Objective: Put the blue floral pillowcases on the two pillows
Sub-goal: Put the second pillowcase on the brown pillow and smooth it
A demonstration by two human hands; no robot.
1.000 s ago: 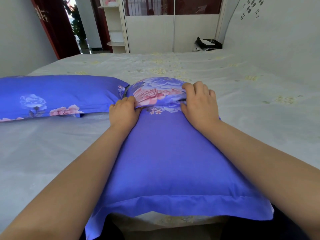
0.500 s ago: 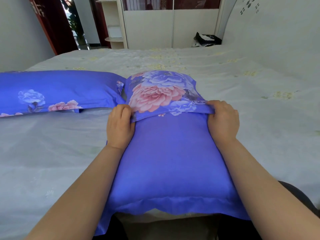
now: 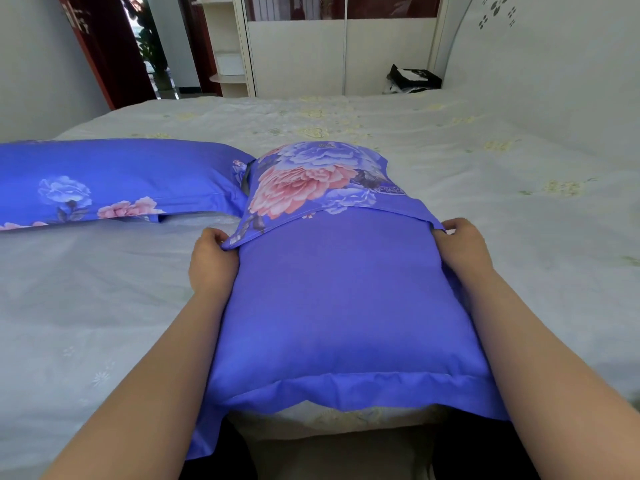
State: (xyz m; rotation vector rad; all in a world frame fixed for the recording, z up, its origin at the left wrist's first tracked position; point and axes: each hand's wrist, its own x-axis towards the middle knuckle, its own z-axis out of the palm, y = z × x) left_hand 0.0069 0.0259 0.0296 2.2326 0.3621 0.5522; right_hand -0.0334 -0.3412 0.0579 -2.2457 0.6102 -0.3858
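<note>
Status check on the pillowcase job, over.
Left hand and right hand both pinching the floral flap of the near pillow. Second cased pillow lies to the left. Nothing blocking.

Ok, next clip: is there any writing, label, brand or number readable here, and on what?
No text can be read in this frame.
Woven patch on the floral pillowcase: some marks, too blurred to read.
Gold marks on the red door: too small and blurred to read.
Black and white bag by the wardrobe: no legible print.
</note>
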